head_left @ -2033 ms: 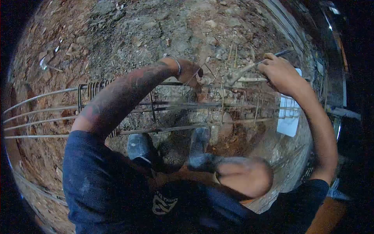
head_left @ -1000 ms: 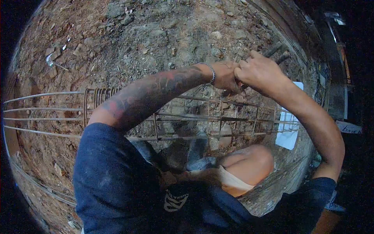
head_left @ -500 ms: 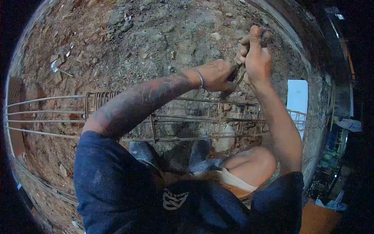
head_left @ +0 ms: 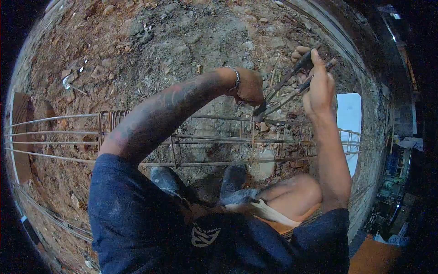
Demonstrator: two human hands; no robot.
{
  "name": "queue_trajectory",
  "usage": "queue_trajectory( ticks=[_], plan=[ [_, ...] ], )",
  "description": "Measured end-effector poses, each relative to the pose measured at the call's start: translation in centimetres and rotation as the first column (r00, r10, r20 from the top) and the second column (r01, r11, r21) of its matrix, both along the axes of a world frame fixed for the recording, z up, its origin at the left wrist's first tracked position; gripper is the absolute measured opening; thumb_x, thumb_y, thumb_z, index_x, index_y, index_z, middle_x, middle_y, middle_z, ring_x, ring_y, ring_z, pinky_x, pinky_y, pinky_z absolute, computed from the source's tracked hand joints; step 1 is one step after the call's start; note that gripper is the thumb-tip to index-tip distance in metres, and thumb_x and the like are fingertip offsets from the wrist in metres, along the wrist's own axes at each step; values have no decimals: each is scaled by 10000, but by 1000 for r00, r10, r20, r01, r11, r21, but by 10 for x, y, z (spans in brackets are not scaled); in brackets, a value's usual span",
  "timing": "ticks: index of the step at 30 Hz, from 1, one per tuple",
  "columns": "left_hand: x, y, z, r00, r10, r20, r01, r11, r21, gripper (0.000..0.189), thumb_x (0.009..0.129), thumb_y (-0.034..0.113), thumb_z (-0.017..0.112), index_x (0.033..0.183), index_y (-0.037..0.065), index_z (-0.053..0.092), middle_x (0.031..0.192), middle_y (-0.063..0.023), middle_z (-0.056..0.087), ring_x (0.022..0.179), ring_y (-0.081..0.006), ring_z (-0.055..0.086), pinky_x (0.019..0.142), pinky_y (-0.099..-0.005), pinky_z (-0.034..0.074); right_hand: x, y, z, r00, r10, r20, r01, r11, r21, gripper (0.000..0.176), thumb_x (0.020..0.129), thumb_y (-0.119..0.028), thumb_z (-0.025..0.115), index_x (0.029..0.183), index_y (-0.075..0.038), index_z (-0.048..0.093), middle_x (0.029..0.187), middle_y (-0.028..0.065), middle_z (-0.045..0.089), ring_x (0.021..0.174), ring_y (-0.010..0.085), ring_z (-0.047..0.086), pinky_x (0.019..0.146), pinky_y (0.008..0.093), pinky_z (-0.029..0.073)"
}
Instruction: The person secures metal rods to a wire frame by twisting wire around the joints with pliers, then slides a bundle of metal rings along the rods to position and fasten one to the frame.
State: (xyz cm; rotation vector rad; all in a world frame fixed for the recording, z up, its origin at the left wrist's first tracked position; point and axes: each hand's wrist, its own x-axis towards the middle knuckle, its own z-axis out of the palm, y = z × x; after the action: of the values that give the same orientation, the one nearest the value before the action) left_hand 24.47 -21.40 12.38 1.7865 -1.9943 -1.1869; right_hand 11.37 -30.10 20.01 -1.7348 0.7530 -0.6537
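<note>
My right hand (head_left: 319, 89) is wrapped around the long handles of a pair of pincers (head_left: 286, 87), which stand spread apart. The jaws point down and left, touching or very close to the upper bar of a rebar cage (head_left: 214, 138). Just beside the jaws, my left hand (head_left: 250, 86) is closed with its back to me; whatever its fingers grip is hidden. A thin upright stirrup (head_left: 253, 137) of the cage is below the jaws.
Several stirrups (head_left: 112, 119) are bunched on the bars at left. A wooden board (head_left: 20, 137) lies under the left bar ends, a white panel (head_left: 349, 109) by the right end. My boots (head_left: 233, 180) are beside the cage on rough, stony ground (head_left: 182, 50).
The pincers have swung down, so their jaws are now at the cage's upper bar with the handles spread. My right hand has shifted right and down; my left hand has drawn slightly left.
</note>
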Motion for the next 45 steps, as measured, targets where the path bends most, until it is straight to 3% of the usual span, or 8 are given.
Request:
queue_trajectory(
  ticks=[3,17,20,23,28,33,37,45],
  plan=[
    [-4,5,10,1000,5,-9,-6,999,-51,314,722,241,483,540,-9,542,537,-106,567,458,-209,545,463,-369,453,6,3,-8,948,-112,297,-10,925,381,328,912,-319,461,1010,-24,565,870,47,615,761,139,595,640,255,470],
    [10,9,-28,990,124,-62,-117,987,110,285,718,234,504,601,-22,548,558,-117,557,529,-220,553,518,-384,434,23,33,-10,947,-63,316,121,979,-167,348,919,-358,454,929,-14,505,734,58,559,587,113,546,490,269,440],
    [13,4,-40,961,-225,160,265,918,-296,262,714,224,525,632,-23,563,609,-142,572,550,-222,553,534,-379,441,36,19,-7,976,-77,203,119,972,-201,438,887,-434,482,750,-19,506,601,39,507,488,112,504,440,277,421],
    [10,16,-6,994,89,-69,-81,991,106,290,729,259,589,789,-24,600,758,-137,616,694,-200,584,644,-346,477,53,4,-15,990,-60,131,81,983,-164,505,843,-510,506,645,-48,458,508,18,435,412,116,452,396,270,391],
    [-3,-7,-5,502,-18,-865,-273,946,-178,491,746,325,692,1074,-10,548,993,-99,608,960,-165,538,834,-298,440,63,0,-15,956,228,186,-261,950,173,491,820,-548,505,685,-88,399,512,-14,374,410,93,388,365,264,324],
    [-23,-27,-24,99,144,-985,-170,977,126,152,839,197,599,782,82,518,602,28,486,485,-71,419,454,-259,335,60,-25,-13,831,449,327,-549,755,359,476,818,-525,530,674,-91,399,517,-18,363,441,85,388,402,247,336],
    [-44,-22,-22,379,359,-853,-749,660,-55,292,763,256,602,805,-26,539,629,-77,541,565,-159,508,561,-337,435,65,-3,6,983,184,-22,-170,942,289,463,806,-489,586,656,-79,431,521,-12,391,442,92,401,437,249,363],
    [-38,-10,-20,419,128,-899,-426,902,-70,268,787,236,593,931,17,534,759,-47,569,672,-124,515,612,-296,437,33,-9,6,763,585,275,-646,667,371,363,852,-313,571,598,-103,418,470,-24,337,408,78,384,395,251,327]
  ],
)
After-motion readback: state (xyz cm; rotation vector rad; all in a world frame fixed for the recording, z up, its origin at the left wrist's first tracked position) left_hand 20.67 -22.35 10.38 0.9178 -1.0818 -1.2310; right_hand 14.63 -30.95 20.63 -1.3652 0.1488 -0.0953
